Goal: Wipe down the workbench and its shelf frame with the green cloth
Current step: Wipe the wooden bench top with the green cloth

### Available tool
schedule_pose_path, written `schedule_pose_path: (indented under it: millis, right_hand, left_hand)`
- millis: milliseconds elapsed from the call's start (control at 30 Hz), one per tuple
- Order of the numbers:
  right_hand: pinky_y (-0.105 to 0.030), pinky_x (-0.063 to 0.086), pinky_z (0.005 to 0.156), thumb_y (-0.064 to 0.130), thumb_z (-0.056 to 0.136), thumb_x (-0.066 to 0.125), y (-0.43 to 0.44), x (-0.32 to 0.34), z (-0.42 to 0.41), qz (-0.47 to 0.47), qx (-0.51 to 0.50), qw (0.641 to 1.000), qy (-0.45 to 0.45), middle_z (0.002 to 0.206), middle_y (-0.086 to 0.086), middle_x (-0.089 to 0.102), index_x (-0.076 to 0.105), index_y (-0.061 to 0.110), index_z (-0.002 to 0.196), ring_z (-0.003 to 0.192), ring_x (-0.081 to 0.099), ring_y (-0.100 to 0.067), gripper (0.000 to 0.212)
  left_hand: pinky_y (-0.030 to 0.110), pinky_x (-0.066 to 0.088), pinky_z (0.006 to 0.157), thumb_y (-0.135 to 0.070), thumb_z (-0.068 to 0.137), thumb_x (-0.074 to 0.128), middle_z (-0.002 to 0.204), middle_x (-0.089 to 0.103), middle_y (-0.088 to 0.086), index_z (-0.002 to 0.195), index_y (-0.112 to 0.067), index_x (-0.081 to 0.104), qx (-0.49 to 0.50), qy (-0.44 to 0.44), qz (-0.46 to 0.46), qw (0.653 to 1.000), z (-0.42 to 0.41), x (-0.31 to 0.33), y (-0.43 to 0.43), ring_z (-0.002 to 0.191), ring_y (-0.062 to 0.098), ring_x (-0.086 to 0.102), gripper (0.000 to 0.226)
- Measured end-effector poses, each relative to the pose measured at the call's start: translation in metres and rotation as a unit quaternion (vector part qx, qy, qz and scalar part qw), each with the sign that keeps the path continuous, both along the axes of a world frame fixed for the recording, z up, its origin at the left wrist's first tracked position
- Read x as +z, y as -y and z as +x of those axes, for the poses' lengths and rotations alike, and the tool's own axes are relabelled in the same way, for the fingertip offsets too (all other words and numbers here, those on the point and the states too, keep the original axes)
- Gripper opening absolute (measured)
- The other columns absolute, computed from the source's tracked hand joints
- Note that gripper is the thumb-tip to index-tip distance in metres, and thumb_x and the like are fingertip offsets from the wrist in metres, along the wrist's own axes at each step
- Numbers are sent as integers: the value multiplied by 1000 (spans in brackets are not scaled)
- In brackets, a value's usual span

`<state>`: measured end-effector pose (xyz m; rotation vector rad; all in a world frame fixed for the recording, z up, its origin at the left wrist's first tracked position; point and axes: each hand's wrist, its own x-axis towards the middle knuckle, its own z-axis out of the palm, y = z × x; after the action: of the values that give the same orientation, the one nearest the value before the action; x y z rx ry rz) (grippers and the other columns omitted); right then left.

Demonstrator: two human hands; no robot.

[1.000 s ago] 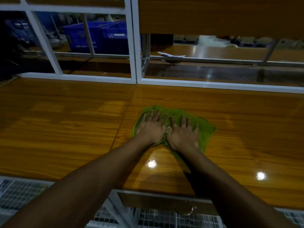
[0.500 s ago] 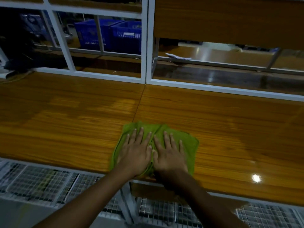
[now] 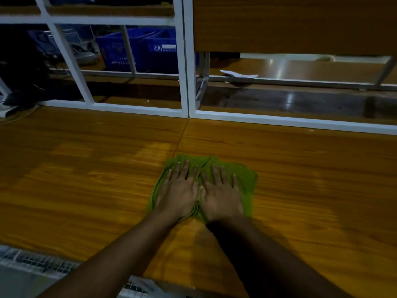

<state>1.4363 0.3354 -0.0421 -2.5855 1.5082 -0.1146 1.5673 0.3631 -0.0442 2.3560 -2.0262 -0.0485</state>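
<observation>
The green cloth lay flat on the wooden surface, a little right of centre in the frame, just right of the seam between the two boards. Both hands were pressed on it side by side, thumbs nearly touching: the left hand and the right hand, palms down, fingers spread and pointing toward the white shelf frame at the back. Neither grip was clenched; the cloth was pinned under open palms rather than grasped. Both forearms reached out nearly straight from the lower edge of the frame. To wipe well here, I judged, even pressure through both palms and long overlapping strokes along the grain would serve, keeping the cloth from bunching between the thumbs.
</observation>
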Motion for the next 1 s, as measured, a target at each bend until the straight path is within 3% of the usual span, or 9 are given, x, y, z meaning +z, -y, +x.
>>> schedule_pose_path:
  millis: [100,233,500,667,1000]
  right_hand:
    - [-55,-3,119,53,88,-9,45,2,7,3,22,1000,-1,165,-7,-5,7,31,157,151,-6,-26,74]
    - [-54,-5,119,49,101,7,103,2,7,17,23,1000,-8,165,-5,-9,5,32,157,151,-10,-24,58]
    - [-53,-3,120,49,102,10,171,0,-77,-5,-48,999,-5,165,-5,-1,7,34,157,152,-3,-26,57]
    - [-52,-2,120,48,102,13,158,0,-128,0,-118,993,-9,165,-5,-1,7,35,157,152,-3,-25,56]
    - [-55,0,119,50,100,9,71,-3,-140,-12,-202,979,-13,165,-9,-1,5,33,157,152,-2,-28,60]
  left_hand:
    - [41,1,121,-46,93,-1,163,-6,5,156,-26,2,15,-3,-5,1000,9,-1,43,150,25,-3,65]
    - [42,-1,122,-46,104,8,163,-10,3,156,-29,-1,40,-31,2,999,8,1,96,150,23,-7,55]
    - [45,0,121,-47,103,11,163,-4,8,156,-27,4,-12,-34,-13,999,-75,0,180,150,28,-3,57]
    - [45,0,121,-49,102,12,163,-5,7,156,-27,4,-73,-43,1,996,-122,0,186,150,27,-5,58]
    - [45,-3,121,-49,103,12,163,-10,2,156,-29,1,-128,-62,27,989,-138,2,118,150,23,-11,58]
